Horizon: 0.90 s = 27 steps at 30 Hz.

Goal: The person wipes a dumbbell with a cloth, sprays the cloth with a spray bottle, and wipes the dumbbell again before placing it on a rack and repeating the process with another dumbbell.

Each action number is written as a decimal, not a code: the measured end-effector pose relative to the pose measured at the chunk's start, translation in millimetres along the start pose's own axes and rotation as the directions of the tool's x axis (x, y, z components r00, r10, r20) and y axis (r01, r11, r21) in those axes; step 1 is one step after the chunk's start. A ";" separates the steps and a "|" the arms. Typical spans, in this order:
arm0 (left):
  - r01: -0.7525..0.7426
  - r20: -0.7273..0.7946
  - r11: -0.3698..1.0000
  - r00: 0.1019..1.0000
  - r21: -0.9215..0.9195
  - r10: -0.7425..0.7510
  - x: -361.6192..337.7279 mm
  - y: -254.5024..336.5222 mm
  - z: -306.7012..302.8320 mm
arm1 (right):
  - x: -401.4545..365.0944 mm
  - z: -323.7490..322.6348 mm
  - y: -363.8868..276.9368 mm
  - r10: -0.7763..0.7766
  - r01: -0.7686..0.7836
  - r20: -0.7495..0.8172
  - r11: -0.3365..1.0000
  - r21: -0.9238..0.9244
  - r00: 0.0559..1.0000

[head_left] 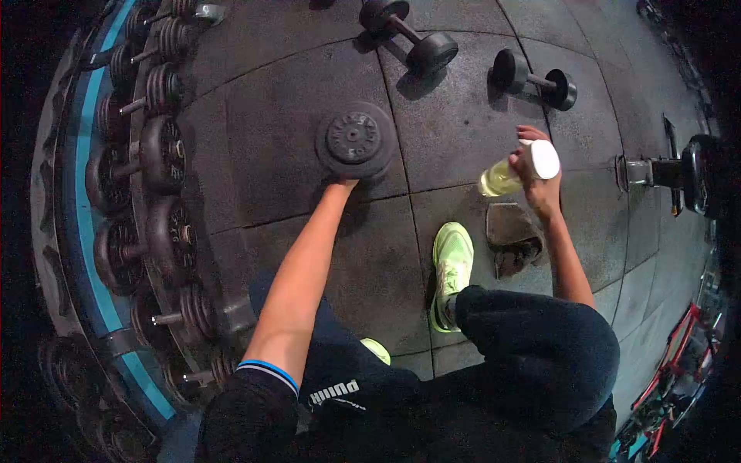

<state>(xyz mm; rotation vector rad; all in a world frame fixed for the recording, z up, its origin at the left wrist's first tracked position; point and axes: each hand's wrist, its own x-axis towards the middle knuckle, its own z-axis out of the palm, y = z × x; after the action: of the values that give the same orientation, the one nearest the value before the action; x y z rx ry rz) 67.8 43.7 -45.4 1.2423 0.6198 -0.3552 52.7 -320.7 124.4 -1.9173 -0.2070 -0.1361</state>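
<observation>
A large black dumbbell stands end-on to me, its round plate face turned up. My left hand reaches in under that top plate, apparently around the handle; the plate hides the fingers. In my right hand is a clear bottle with a white lid, tilted and holding pale yellow liquid. The fingers wrap around it just below the lid. Below the bottle, a dark flat item lies on the floor near my yellow-green shoe.
Two more dumbbells lie on the rubber mat floor: one dumbbell at the top middle, another dumbbell to its right. A rack with several dumbbells lines the left. Gym equipment stands at the right.
</observation>
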 end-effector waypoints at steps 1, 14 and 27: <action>-0.005 -0.010 1.000 1.000 -0.002 0.005 -2.1 -2.1 5.5 | -0.8 8.3 -9.8 0.045 -0.052 0.063 0.992 0.113 0.997; -0.038 -0.081 0.999 0.996 -0.012 0.036 -4.5 -2.9 43.7 | -5.5 101.3 -38.4 0.095 -0.094 0.394 0.995 -0.023 0.914; -0.034 -0.072 0.999 0.997 -0.012 0.033 -5.5 -1.6 44.9 | 0.9 113.5 -39.3 0.071 -0.072 0.329 0.997 -0.009 0.942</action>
<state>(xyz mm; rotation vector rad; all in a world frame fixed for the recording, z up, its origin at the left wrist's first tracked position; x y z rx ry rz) 73.4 0.0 -34.7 1.2554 0.6613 -0.2787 44.7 -200.8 121.2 -1.9332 -0.3600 0.2361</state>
